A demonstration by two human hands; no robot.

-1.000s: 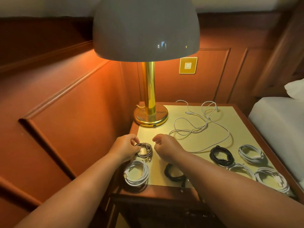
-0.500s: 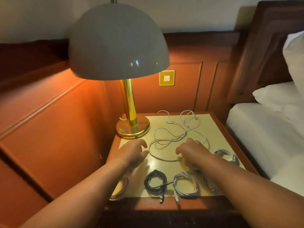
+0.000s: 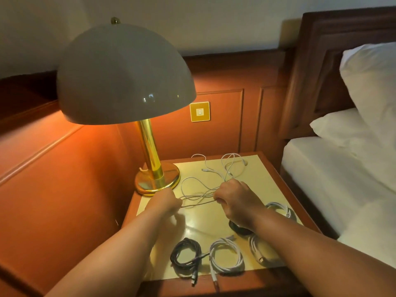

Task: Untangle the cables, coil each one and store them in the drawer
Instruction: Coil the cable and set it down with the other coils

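Head view: loose white cable (image 3: 205,185) sprawled across the nightstand (image 3: 276,168), tangle running from 9 o'clock up toward 1 o'clock. One strand stretched level between both hands, long axis 9 to 3 o'clock. Left hand (image 3: 166,202) curled, pinching the strand's left end; right hand (image 3: 233,202) curled, pinching it at the tangle's near edge, so nearer the knot. Lamp base (image 3: 157,179) just beside the left hand at 11 o'clock, likely obstacle. Coiled black cable (image 3: 186,252) and coiled white cable (image 3: 227,255) at 6 o'clock, clear of the pull. Drawer not visible.
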